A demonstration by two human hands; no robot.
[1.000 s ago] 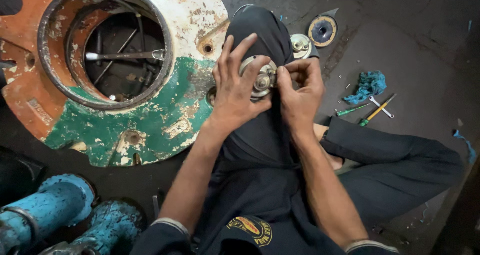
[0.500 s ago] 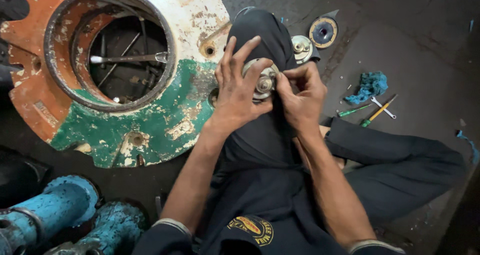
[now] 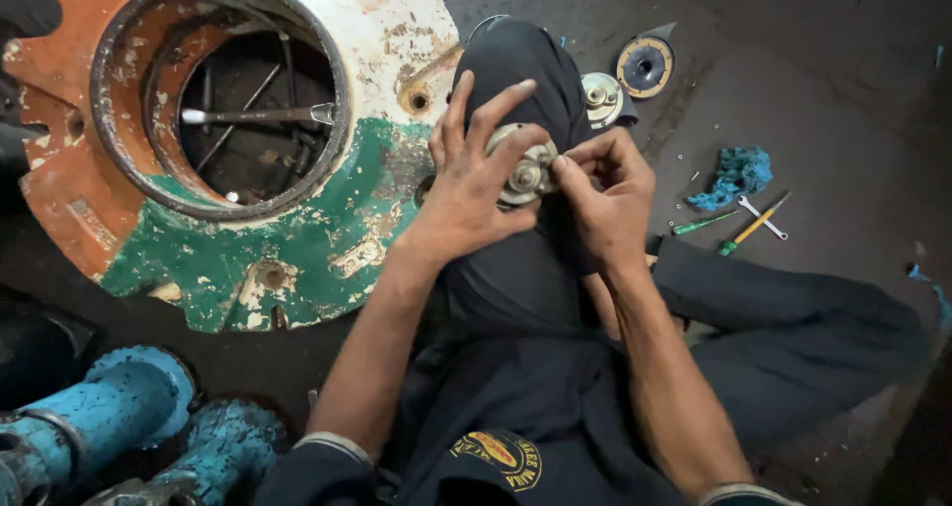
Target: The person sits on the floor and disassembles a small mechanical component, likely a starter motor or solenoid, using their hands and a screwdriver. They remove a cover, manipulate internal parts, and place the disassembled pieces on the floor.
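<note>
While we sit on the dark workshop floor [image 3: 843, 90] with one knee raised, we hold a small round silver metal part with a bolt at its centre [image 3: 524, 174] on top of that knee, so the step in hand looks like fitting or turning a small fastener on the part's face. Our left hand [image 3: 474, 194] cups the part from the side, its fingers [image 3: 496, 105] spread and arched over the rim, the thumb pressing below to steady it. Our right hand [image 3: 607, 204] comes in from the other side with its fingertips [image 3: 563, 166] pinched close together at the hub; whether something tiny sits between them we cannot tell. By our judgement the next move calls for a firm steadying grip from the left and a fine twist from the right. Just beyond the knee lie a second silver round part [image 3: 601, 98] and a flat grinding disc [image 3: 645, 66]; the large rusty white, green and orange ring casting [image 3: 327, 258] rests beside us.
</note>
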